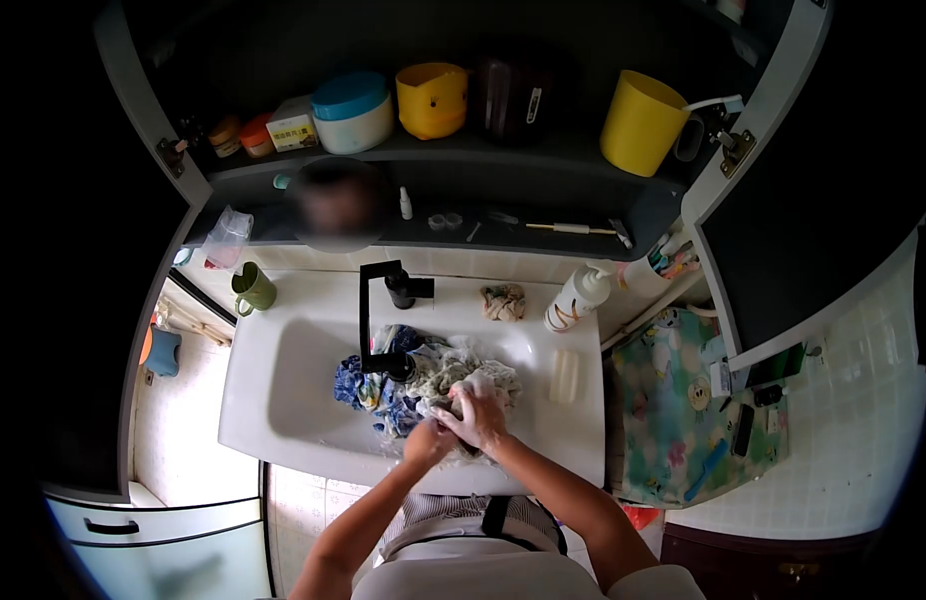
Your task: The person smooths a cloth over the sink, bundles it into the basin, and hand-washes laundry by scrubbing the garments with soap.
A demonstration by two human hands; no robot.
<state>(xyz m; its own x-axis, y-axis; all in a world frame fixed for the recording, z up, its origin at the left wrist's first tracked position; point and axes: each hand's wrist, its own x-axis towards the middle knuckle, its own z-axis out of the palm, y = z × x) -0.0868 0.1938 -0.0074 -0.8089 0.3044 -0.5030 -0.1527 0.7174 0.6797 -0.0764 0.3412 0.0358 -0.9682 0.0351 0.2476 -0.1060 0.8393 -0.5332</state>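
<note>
Wet, sudsy cloth (463, 362) lies bunched in the white sink (308, 400), with blue patterned cloth (355, 385) at its left. My left hand (430, 441) is closed on the cloth's near edge, low in the basin. Close beside it on the right, my right hand (477, 414) is closed on the pale cloth, foam on its fingers. The black faucet (366, 320) reaches over the basin, above the cloth. The fabric between my hands is partly hidden by my fingers.
A green mug (254, 289) stands at the sink's back left. Along the right side are a white pump bottle (577, 299), a soap bar (564, 376) and a crumpled cloth (504, 302). Open cabinet doors flank a shelf holding a yellow container (643, 123).
</note>
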